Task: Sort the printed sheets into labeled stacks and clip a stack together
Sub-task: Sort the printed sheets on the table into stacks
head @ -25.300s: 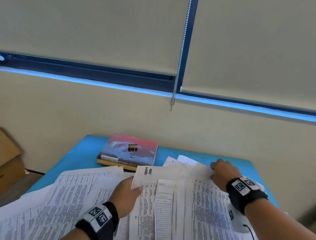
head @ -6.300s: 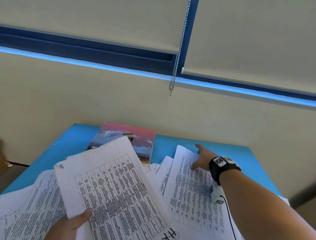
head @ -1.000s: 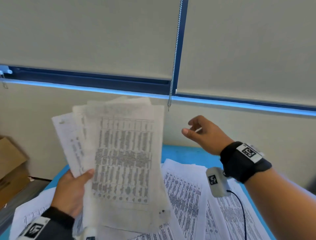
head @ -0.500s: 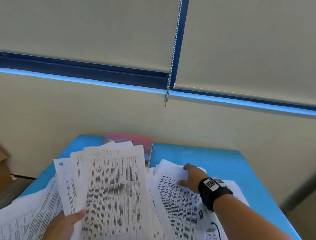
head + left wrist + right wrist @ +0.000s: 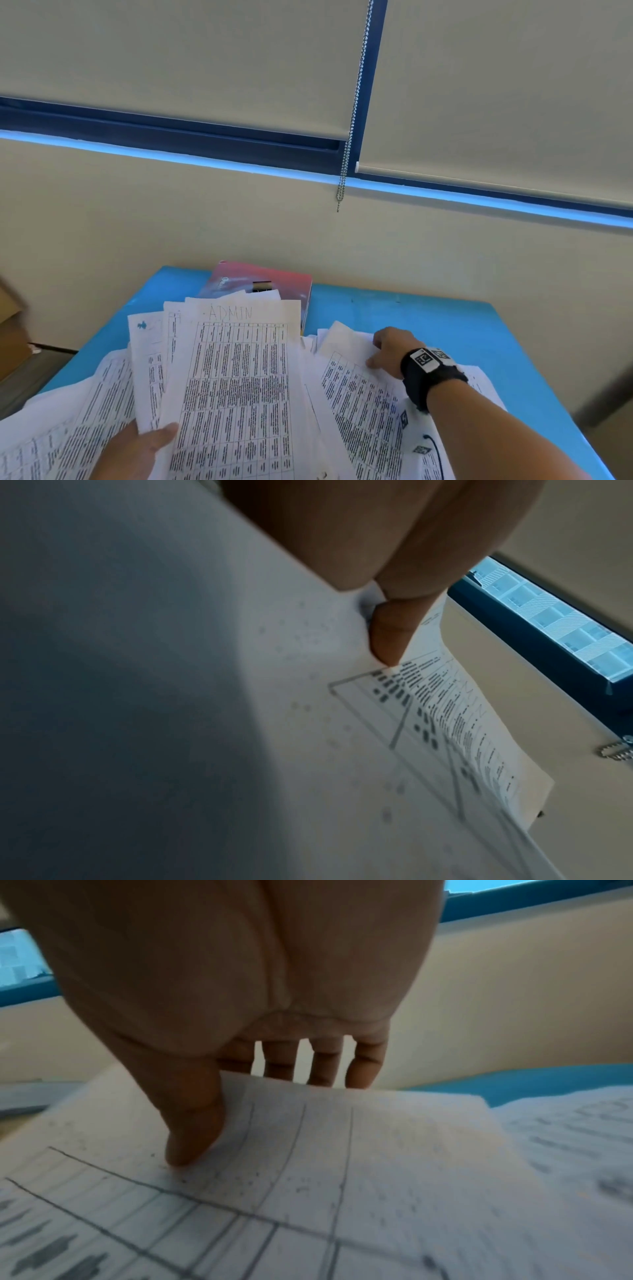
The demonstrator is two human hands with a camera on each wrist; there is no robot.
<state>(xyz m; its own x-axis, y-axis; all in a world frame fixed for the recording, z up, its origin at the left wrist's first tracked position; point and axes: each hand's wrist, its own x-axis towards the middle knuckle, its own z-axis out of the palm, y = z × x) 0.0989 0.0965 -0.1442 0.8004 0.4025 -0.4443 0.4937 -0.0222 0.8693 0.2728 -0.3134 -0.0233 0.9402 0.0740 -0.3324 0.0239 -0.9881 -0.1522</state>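
My left hand [image 5: 137, 448] grips a fanned bundle of printed sheets [image 5: 233, 387] by its lower left corner, thumb [image 5: 387, 634] on top; the top sheet is marked "ADMIN" in pencil. My right hand [image 5: 387, 349] pinches the far edge of another printed sheet [image 5: 359, 387] on the right pile, thumb [image 5: 192, 1129] on top and fingers [image 5: 322, 1066] curled under the edge. A black binder clip [image 5: 262, 286] lies on a red book [image 5: 260, 279] at the table's back, partly hidden by the held bundle.
Loose printed sheets [image 5: 58, 435] cover the near part of the blue table [image 5: 445, 322]. A wall and a window with blinds and a bead chain [image 5: 346, 164] stand behind. A cardboard box [image 5: 10, 329] sits off the left side.
The left hand's bundle has come down from in front of the window to just over the table. My right hand dropped from mid-air onto the right pile and took hold of a sheet's far edge.
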